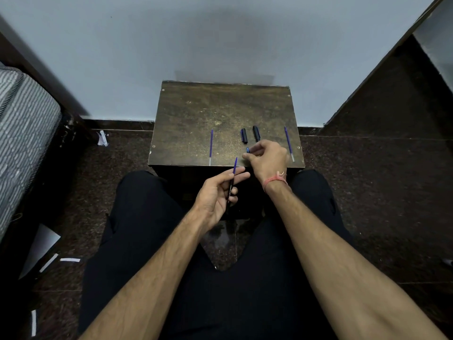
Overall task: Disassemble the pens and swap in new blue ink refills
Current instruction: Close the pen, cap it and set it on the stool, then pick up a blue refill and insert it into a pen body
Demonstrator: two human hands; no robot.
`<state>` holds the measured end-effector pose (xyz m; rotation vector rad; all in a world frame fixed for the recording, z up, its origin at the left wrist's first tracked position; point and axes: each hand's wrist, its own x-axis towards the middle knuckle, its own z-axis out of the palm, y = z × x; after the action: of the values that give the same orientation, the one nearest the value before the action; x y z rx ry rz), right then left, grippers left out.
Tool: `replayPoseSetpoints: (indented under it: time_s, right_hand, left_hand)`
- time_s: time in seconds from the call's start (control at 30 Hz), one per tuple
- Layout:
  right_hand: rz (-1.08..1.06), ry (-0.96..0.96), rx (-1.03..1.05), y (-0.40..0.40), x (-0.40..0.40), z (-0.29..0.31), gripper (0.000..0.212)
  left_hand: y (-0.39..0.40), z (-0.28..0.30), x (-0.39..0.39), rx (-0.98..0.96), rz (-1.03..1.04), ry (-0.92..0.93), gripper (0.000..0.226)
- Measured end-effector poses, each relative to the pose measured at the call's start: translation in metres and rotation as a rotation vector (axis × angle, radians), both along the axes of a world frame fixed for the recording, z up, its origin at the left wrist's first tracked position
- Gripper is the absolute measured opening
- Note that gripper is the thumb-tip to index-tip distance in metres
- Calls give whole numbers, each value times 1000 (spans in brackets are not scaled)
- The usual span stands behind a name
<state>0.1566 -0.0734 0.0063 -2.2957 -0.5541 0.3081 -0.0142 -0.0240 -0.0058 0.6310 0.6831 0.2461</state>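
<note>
Gripping pen barrel [230, 190], left hand [215, 192]

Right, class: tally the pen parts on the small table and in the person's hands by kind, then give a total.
Loose blue refills on the table: 2
Black caps on the table: 2
Pen barrel with a refill sticking out, in the left hand: 1
Small blue piece pinched by the right hand: 1
Total: 6

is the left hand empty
No, the left hand holds a dark pen barrel with a blue refill sticking out of its top.
</note>
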Motion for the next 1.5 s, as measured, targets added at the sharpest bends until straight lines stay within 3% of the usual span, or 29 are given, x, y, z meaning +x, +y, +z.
replayPoseSetpoints:
  time_s: [0.3,0.53,0.63,0.73,0.8,0.87,0.93,1.27,1.37,1.5]
  right_hand:
    - [121,-125,-188,13,5,1,18]
    - [117,-167,-190,5,1,12,18]
    - [82,-197,-64,-7,-10,21,26]
    - [150,105,157,-23,-27,33,39]
    - [208,361,229,-33,-37,36,31]
    - [223,486,286,-40,-39,35,15]
    - [204,560,334,-42,-37,35,17]
    - [194,592,380,-42,-29,33,10]
    - [158,613,443,-45,-26,33,8]
    - [118,611,496,-45,-22,33,11]
  left_hand:
    - [1,-2,0,0,2,-22,35]
    - [1,-2,2,13,16,-5,36]
    - [1,-3,2,2,37,4,39]
    - [1,-1,5,-2,46,14,40]
    - [-1,0,8,13,36,24,39]
    - [-3,2,9,37,24,42,38]
    - [-5,5,9,49,14,43,38]
    - [-5,8,5,26,-11,-55,59]
    - [-5,4,4,10,18,-61,49]
    - [-7,1,4,167,-66,127,26]
